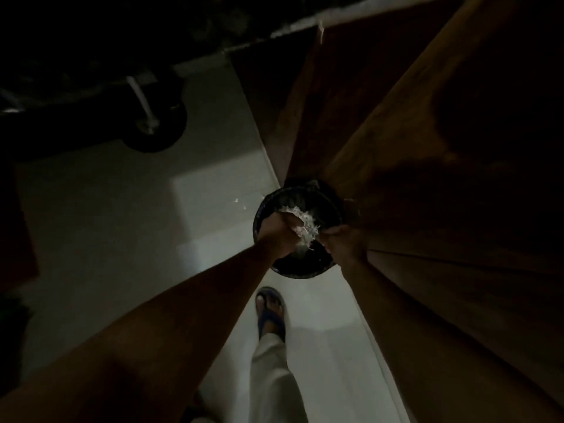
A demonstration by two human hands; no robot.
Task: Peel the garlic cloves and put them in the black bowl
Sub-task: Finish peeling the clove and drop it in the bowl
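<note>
The scene is very dark and I am looking down at the floor. A round black container (293,271) stands on the pale floor beside a wooden cabinet. My left hand (276,236) is over its opening, closed on a bunch of white papery garlic peels (305,225). My right hand (343,242) is at the container's right rim with its fingers curled, fingertips close to the peels. What it holds is lost in shadow. No garlic cloves can be made out.
A wooden cabinet (427,148) fills the right side. My foot in a blue sandal (270,312) stands just behind the container. A few white scraps (241,203) lie on the floor. A dark round object with a white pipe (158,129) sits at upper left.
</note>
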